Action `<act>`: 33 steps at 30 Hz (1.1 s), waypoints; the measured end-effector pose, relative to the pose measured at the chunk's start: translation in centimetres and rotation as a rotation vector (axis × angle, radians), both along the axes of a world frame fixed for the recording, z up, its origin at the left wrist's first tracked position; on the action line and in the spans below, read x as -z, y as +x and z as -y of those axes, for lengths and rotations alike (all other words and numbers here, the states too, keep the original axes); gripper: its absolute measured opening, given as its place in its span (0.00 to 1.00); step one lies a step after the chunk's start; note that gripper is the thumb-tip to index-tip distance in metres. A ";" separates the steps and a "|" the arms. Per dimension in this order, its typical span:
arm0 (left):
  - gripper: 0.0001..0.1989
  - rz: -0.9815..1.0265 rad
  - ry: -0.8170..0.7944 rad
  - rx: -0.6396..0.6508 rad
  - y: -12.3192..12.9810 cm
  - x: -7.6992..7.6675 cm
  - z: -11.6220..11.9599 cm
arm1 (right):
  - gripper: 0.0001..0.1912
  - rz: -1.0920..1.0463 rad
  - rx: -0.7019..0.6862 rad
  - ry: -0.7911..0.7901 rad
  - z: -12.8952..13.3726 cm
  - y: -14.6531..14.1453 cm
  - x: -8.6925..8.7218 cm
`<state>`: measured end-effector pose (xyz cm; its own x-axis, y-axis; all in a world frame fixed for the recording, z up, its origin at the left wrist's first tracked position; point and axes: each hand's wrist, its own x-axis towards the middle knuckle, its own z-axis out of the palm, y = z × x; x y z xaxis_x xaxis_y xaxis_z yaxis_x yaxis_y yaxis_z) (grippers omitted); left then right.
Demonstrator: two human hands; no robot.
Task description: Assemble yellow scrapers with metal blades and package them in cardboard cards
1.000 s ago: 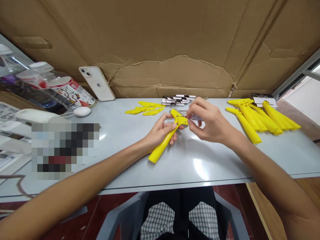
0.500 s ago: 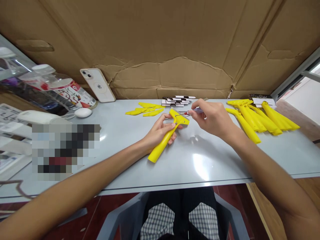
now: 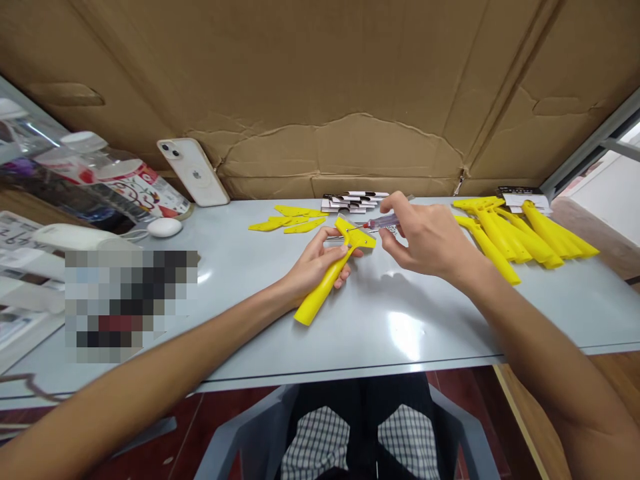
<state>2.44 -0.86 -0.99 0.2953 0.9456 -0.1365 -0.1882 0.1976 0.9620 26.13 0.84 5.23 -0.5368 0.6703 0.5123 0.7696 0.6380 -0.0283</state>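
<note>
A yellow handle with a wide, forked head is held above the near middle of the table, tilted so that its round end points to the near left and its head to the far right. It is gripped by the left hand, with the thumb laid along the neck and the fingers wrapped underneath. A screwdriver is held in the right hand, its clear purplish grip running between the parted thumb and forefinger; the other fingers are hidden behind the hand. The shank is laid across the head, but whether a screw is touched by the tip cannot be told.

Just beyond the left hand, some flat yellow pieces are spread in a loose, overlapping group. To their right, a stack of black-and-white packets is set near the far edge, and the table just right of it is partly blocked from view by the right hand. At the right, a pile of yellow handles is laid side by side, with black-and-white cards at its far end.

At the far left, a phone is leaned against the cardboard, beside plastic bottles. A white rounded object is placed nearer, and a patch of table below it is obscured by pixelation. The near left corner is crossed by the left forearm.
</note>
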 end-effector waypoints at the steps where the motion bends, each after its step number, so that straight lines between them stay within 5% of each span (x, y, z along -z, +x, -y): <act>1: 0.28 0.002 0.000 0.000 0.0 0.0 0.0 | 0.13 0.001 -0.027 -0.011 0.1 -0.1 0.0; 5: 0.27 0.013 -0.005 -0.012 0.0 0.0 -0.1 | 0.12 0.018 -0.069 -0.038 0.3 -0.5 0.0; 11: 0.26 0.007 -0.003 -0.019 -0.1 0.3 -0.2 | 0.15 0.044 0.054 -0.051 0.2 -0.4 -0.1; 17: 0.27 0.012 -0.014 -0.023 0.0 0.1 -0.2 | 0.09 0.012 -0.047 -0.119 0.3 -0.2 -0.4; 23: 0.27 0.007 -0.001 -0.018 0.0 0.1 -0.1 | 0.14 0.023 0.057 -0.093 0.1 -0.2 -0.3; 29: 0.28 0.005 0.001 -0.021 0.0 0.1 -0.1 | 0.13 0.025 -0.006 -0.169 0.5 -0.3 -0.8; 33: 0.28 0.011 -0.008 -0.026 0.0 0.2 -0.1 | 0.14 0.065 0.094 -0.140 0.1 -0.3 -0.5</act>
<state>2.43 -0.74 -1.18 0.2720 0.9520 -0.1406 -0.2039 0.1998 0.9584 25.81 0.72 5.72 -0.4973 0.7816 0.3766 0.8288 0.5563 -0.0601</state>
